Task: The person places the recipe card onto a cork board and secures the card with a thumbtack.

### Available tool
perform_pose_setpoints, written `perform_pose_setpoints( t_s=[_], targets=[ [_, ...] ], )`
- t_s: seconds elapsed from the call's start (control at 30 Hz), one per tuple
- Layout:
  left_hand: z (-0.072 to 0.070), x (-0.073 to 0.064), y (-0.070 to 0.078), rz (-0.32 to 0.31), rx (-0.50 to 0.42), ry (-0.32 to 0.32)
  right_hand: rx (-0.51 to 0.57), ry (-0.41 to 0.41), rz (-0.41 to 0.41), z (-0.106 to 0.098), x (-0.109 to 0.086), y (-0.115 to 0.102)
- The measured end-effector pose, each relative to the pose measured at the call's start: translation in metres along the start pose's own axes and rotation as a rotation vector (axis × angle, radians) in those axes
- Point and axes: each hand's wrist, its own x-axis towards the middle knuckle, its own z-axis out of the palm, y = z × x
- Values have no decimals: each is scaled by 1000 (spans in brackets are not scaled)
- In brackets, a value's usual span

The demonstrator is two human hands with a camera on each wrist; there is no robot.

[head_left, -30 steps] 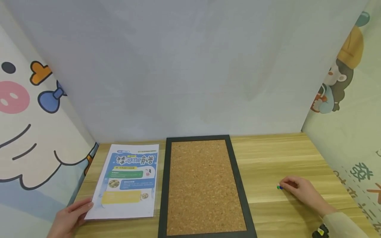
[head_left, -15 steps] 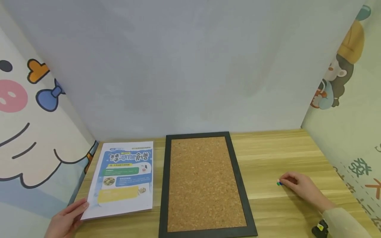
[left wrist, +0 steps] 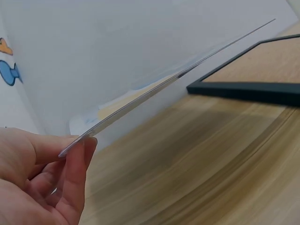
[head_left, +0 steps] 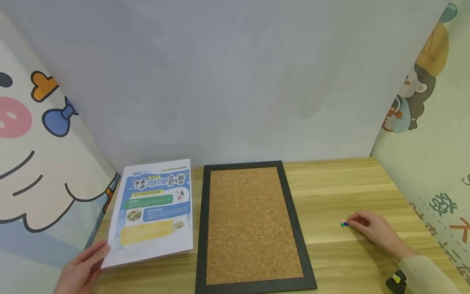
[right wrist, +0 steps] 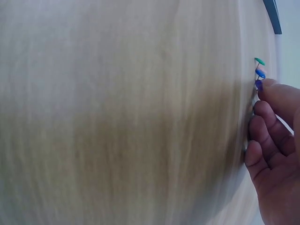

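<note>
A printed sheet (head_left: 158, 216) with blue, green and yellow blocks is at the left in the head view. My left hand (head_left: 80, 265) pinches its lower left corner between thumb and fingers. In the left wrist view the sheet (left wrist: 140, 101) slants up off the table, seen edge-on. On the right, my right hand (head_left: 378, 230) rests low over the table, with thumb and fingertips on a dark blue thumbtack (right wrist: 258, 85). Close beside it are a blue thumbtack (right wrist: 260, 73) and a green thumbtack (right wrist: 260, 62). A small pale piece there is too small to make out.
A cork board (head_left: 253, 228) with a black frame lies between the hands. Behind the wooden table (head_left: 338, 188) rises a plain grey backdrop (head_left: 235, 81). Cartoon-printed panels stand at both sides. A small black object (head_left: 396, 281) sits by the right sleeve.
My left hand has raised the sheet off the table and tilted it, its far edge now higher. My right hand has stayed at the thumbtacks. The head view has shifted slightly.
</note>
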Motion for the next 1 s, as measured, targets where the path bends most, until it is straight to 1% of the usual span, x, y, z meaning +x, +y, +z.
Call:
perform_pose_setpoints(
  t_s=[0.13,0.2,0.27,0.37,0.47,0.57,0.8,1.0],
  targets=[
    [14,-11,2,17,-59,-66,-12,2,-8,1,2,3],
    [21,-17,3,28,-70,-94,-11,5,-9,2,3,4],
    [29,-22,3,37,-51,-119,-16,6,-10,3,3,4],
    [40,-28,2,71,1,-157,-22,4,-10,3,3,4],
    [53,-32,0,94,11,-186,-26,4,-6,3,4,2],
    [66,-35,-3,110,6,-190,-27,4,-10,3,3,2],
    [97,-40,-13,136,16,-162,1,6,-24,1,2,0],
    [125,-45,-21,159,-11,-171,-20,34,-14,0,5,0]
  ],
)
